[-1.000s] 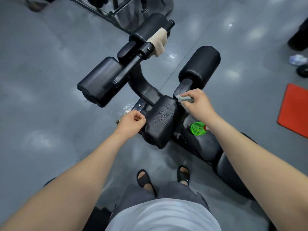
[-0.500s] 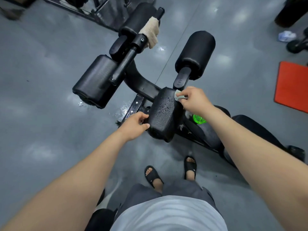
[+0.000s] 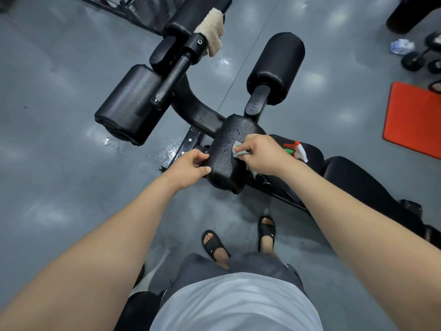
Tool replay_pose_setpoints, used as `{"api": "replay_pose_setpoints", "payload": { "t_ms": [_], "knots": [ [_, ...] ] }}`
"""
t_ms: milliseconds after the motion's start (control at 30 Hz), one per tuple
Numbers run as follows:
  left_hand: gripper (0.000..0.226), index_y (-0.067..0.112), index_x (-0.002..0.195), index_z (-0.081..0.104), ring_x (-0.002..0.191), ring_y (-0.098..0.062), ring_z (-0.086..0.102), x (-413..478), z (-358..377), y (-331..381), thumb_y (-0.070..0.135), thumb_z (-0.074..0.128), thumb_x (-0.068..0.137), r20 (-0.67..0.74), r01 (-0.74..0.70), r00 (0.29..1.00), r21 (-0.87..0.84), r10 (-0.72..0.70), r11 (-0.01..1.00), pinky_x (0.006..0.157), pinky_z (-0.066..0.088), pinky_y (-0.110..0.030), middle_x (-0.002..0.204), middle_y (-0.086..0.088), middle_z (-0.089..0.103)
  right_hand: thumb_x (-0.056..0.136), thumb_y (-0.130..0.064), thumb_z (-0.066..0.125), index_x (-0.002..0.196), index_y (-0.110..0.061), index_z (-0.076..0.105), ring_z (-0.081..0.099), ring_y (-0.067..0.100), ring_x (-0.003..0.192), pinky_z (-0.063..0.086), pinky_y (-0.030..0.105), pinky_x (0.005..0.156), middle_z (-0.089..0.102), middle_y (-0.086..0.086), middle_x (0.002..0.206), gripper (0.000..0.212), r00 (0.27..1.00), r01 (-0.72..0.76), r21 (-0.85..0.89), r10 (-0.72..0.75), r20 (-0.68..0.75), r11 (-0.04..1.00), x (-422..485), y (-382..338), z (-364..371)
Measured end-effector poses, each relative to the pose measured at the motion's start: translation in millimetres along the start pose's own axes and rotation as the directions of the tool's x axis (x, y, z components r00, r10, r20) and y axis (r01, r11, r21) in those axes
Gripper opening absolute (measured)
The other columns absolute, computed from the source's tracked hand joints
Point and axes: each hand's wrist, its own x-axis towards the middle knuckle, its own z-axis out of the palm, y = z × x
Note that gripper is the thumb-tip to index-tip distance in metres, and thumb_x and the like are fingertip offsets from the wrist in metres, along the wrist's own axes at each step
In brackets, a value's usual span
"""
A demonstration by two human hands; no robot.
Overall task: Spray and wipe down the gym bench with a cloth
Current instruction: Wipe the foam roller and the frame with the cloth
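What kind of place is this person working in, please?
Most likely a gym: a padded black bench with foam rollers, being wiped with a cloth, what look like dumbbells on the floor, and a red mat.

Glossy grey floor (image 3: 59,163) with soft light reflections and a thin seam running up the middle. Small wet patch (image 3: 168,151) glistening on it near the centre. Orange mat (image 3: 415,120) lying flat at the right edge. Farther up that edge, black dumbbells (image 3: 420,56) beside a crumpled white scrap (image 3: 402,47). Beige towel (image 3: 211,32) hanging near the top centre. At the bottom, white shirt (image 3: 238,304), grey shorts (image 3: 198,268) and black sandals (image 3: 214,247) on bare feet.
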Motion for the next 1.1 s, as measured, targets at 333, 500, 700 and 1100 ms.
{"api": "replay_pose_setpoints", "payload": {
  "t_ms": [333, 500, 700, 1100],
  "knots": [
    [0.03, 0.025, 0.117, 0.056, 0.091, 0.002, 0.06, -1, 8, -1, 0.005, 0.064, 0.096, -0.056, 0.015, 0.998, 0.05, -0.013, 0.999, 0.078, 0.045, -0.011, 0.102, 0.014, 0.061, 0.091, -0.009, 0.066, 0.105, -0.006, 0.077, 0.06, 0.028, 0.09, 0.045, 0.039, 0.085, 0.061, 0.014, 0.095, 0.018, 0.997, 0.071, 0.072, -0.074, 0.037, 0.995, -18, -18, 18],
    [0.029, 0.022, 0.118, 0.057, 0.083, -0.003, 0.058, 0, 11, 1, 0.002, 0.062, 0.097, -0.064, 0.054, 0.997, -0.003, -0.054, 0.999, 0.067, 0.045, -0.015, 0.102, 0.008, 0.06, 0.089, -0.009, 0.067, 0.11, -0.012, 0.078, 0.054, 0.02, 0.084, 0.035, 0.025, 0.074, 0.058, 0.006, 0.089, 0.024, 0.99, 0.131, 0.091, -0.134, 0.034, 0.987, -24, -19, 27],
    [0.029, 0.021, 0.119, 0.058, 0.082, -0.002, 0.059, 0, 11, 1, 0.002, 0.062, 0.097, -0.064, 0.064, 0.996, -0.018, -0.065, 0.998, 0.065, 0.044, -0.017, 0.107, 0.004, 0.061, 0.087, -0.006, 0.06, 0.087, -0.007, 0.073, 0.049, 0.028, 0.076, 0.041, 0.039, 0.07, 0.048, 0.009, 0.08, 0.014, 0.961, 0.274, 0.02, -0.274, 0.046, 0.962, -31, -17, 34],
    [0.031, 0.039, 0.104, 0.06, 0.095, -0.012, 0.063, -1, 7, -1, 0.009, 0.064, 0.095, -0.053, 0.102, 0.993, -0.004, -0.102, 0.995, 0.086, 0.05, -0.03, 0.117, 0.002, 0.065, 0.079, -0.004, 0.062, 0.096, -0.013, 0.076, 0.048, 0.026, 0.089, 0.045, 0.032, 0.074, 0.059, 0.002, 0.1, 0.024, 0.787, 0.613, -0.153, -0.583, 0.201, 0.775, -23, -7, 31]
  ]
}}
